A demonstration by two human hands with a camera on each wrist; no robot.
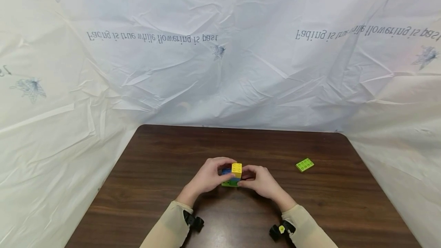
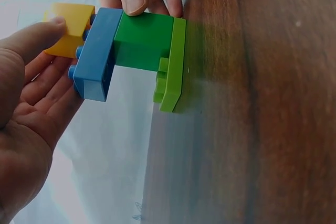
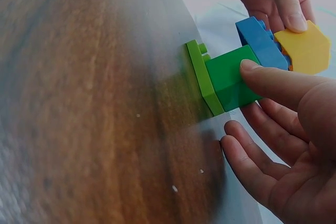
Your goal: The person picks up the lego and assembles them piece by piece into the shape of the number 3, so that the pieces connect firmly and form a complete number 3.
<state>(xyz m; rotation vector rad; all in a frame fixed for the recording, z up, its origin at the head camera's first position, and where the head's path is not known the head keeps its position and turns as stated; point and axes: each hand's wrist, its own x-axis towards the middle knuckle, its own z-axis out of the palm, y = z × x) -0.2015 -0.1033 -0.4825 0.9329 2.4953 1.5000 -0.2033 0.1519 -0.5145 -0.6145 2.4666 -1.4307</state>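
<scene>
A stack of blocks stands on the table between both hands: a light green plate (image 2: 176,72) at the bottom, a dark green block (image 2: 144,40) on it, a blue block (image 2: 97,51) above, and a yellow block (image 1: 236,168) on top. My left hand (image 1: 209,175) pinches the yellow block, thumb on its near face and fingers behind. My right hand (image 1: 260,182) grips the dark green block, its thumb (image 3: 262,74) on the near face. In the right wrist view the yellow block (image 3: 304,48) sits over one end of the blue one.
A separate light green plate (image 1: 304,165) with studs lies on the brown table (image 1: 165,144), to the right of and beyond my right hand. Pale printed sheeting (image 1: 220,79) hangs behind the table and at its sides.
</scene>
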